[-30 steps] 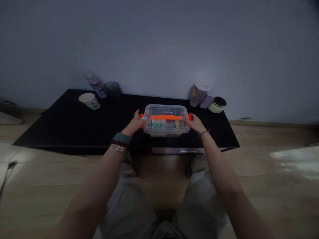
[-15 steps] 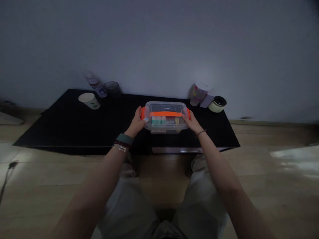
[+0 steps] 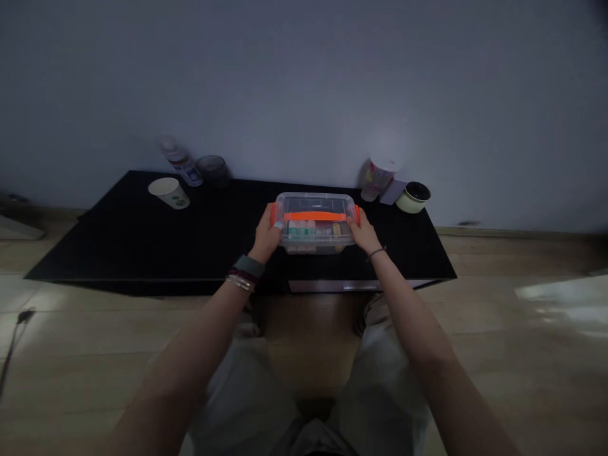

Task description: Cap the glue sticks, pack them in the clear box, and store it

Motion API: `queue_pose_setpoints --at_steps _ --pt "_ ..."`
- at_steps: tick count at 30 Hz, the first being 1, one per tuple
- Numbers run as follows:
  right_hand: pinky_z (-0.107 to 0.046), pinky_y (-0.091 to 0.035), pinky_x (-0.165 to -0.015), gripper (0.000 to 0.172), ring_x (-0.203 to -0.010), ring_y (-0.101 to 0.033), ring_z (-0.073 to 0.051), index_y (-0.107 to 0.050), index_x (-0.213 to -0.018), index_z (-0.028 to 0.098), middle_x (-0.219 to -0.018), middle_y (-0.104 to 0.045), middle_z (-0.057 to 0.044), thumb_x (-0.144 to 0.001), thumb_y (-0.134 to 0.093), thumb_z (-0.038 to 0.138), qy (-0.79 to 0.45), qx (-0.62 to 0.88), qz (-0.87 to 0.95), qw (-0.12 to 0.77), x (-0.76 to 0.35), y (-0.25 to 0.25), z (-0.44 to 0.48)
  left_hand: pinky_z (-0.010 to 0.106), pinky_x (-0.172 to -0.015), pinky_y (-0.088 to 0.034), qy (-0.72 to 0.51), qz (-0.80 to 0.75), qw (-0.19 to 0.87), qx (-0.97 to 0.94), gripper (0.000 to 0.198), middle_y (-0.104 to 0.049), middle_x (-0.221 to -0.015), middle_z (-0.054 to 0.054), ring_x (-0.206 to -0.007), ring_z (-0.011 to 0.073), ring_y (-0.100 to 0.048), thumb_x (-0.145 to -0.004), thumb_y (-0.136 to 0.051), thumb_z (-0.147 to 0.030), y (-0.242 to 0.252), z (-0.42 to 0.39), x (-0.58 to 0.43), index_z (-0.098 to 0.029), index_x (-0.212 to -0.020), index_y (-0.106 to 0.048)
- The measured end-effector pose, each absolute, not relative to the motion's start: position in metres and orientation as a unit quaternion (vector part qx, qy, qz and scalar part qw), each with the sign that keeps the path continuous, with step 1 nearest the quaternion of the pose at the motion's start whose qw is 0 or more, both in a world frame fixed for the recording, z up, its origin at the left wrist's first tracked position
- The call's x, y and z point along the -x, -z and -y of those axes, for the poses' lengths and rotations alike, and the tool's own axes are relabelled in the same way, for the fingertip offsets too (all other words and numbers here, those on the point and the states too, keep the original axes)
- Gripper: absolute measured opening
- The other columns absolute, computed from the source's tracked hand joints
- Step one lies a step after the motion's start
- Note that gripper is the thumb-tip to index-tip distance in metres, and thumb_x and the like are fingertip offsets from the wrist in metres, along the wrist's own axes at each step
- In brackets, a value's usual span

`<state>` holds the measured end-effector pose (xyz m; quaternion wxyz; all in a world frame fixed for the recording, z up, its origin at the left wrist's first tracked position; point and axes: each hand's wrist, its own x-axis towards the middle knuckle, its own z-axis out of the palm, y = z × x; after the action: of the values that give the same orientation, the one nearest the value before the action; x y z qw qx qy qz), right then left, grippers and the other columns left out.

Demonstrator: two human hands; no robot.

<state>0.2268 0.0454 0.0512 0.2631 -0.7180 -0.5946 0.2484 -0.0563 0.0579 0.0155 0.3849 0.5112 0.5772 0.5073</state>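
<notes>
A clear plastic storage box with an orange handle and orange side latches is at the middle of the black cabinet top. Its lid is on, and greenish and pinkish items with a yellow one show through the front. At the box's left end, my left hand grips it, thumb in front by the latch. My right hand holds the opposite end, thumb near the handle's end. Both palms' inner sides are hidden. Whether the box's base touches the cabinet top, I cannot tell.
On the left stand a paper cup, a white bottle and a dark bowl-like container. At the right are a patterned cup, a small purplish box and a cream-coloured jar. The wall rises behind. A cable lies on the floor.
My left hand has shifted slightly, its wrist moving right and lower along the box's left end. The box stays nearly in place, held at both ends.
</notes>
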Motion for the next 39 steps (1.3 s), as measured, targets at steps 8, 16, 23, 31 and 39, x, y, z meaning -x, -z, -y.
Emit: queue_pose_setpoints --at_steps 8,16,23,31,39 --pt "-0.057 -0.044 -0.104 0.075 -0.122 -0.060 -0.039 -0.030 -0.157 0.020 -0.137 -0.060 -0.015 -0.094 -0.036 0.060 -0.228 0.721 0.600 0.261 -0.227 -0.048 -0.046 0.044 -0.126 -0.019 -0.498 -0.574 0.339 -0.555 0.065 -0.042 -0.157 0.007 -0.148 0.0281 -0.033 -0.083 -0.059 -0.021 -0.021 -0.057 0.059 -0.019 -0.148 -0.048" --pt "-0.057 -0.046 -0.103 0.073 -0.125 -0.059 -0.038 -0.030 -0.157 0.021 -0.137 -0.061 -0.014 -0.094 -0.037 0.058 -0.225 0.719 0.602 0.265 -0.227 -0.047 -0.046 0.042 -0.127 -0.017 -0.492 -0.544 0.314 -0.603 0.063 -0.044 -0.156 0.005 -0.148 0.0275 -0.033 -0.079 -0.060 -0.016 -0.027 -0.054 0.059 -0.019 -0.143 -0.055" --pt "-0.056 -0.046 -0.104 0.073 -0.128 -0.056 -0.039 -0.031 -0.157 0.014 -0.142 -0.057 -0.016 -0.094 -0.038 0.048 -0.214 0.723 0.605 0.255 -0.223 -0.056 -0.043 0.043 -0.126 -0.017 -0.484 -0.547 0.307 -0.611 0.065 -0.042 -0.157 0.004 -0.148 0.0274 -0.032 -0.080 -0.058 -0.016 -0.028 -0.051 0.058 -0.020 -0.145 -0.053" --pt "-0.054 -0.045 -0.106 0.061 -0.122 -0.061 -0.037 -0.042 -0.152 0.024 -0.143 -0.058 -0.008 -0.095 -0.037 0.046 -0.177 0.690 0.649 0.268 -0.221 -0.060 -0.042 0.041 -0.126 -0.017 -0.485 -0.546 0.310 -0.609 0.066 -0.042 -0.157 0.004 -0.148 0.0271 -0.032 -0.080 -0.060 -0.015 -0.028 -0.052 0.059 -0.020 -0.145 -0.053" --pt "-0.051 -0.037 -0.112 0.051 -0.136 -0.044 -0.032 -0.057 -0.139 0.015 -0.143 -0.053 -0.017 -0.099 -0.034 0.037 -0.030 0.634 0.711 0.303 -0.205 -0.087 -0.009 0.042 -0.127 -0.015 -0.494 -0.540 0.318 -0.603 0.066 -0.040 -0.158 0.003 -0.149 0.0260 -0.030 -0.080 -0.059 -0.015 -0.025 -0.055 0.058 -0.021 -0.145 -0.052"
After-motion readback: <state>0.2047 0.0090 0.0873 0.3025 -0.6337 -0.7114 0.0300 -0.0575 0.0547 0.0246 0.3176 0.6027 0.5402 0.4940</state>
